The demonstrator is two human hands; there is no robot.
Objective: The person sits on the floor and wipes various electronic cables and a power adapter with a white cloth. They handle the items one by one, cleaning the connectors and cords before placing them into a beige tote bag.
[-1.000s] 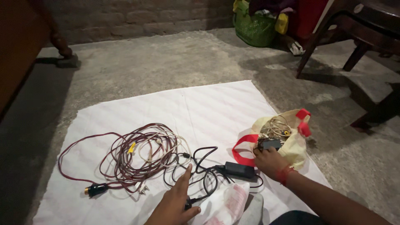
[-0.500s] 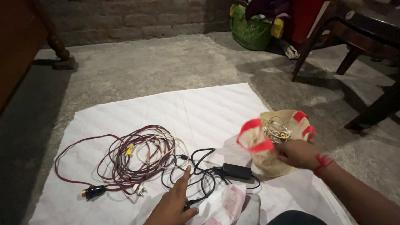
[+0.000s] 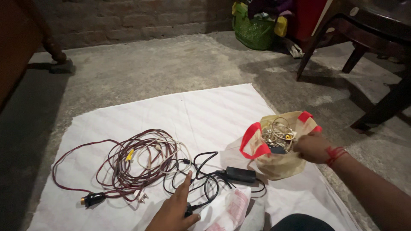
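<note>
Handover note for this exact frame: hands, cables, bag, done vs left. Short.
Left hand: flat on the white sheet, fingers over the black cable; no grip.
Right hand: grip on the rim of the tan bag, holding it upright and open.
Bag holds a pale coiled cable. Out on the sheet: maroon cable bundle and black power adapter.
Done: those lie outside the bag. Left: the coil inside the bag.

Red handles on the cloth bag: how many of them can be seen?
2. One red handle stands up on the left side of the bag. The other is at the far right rim, just above the right hand gripping the bag's edge.
</note>
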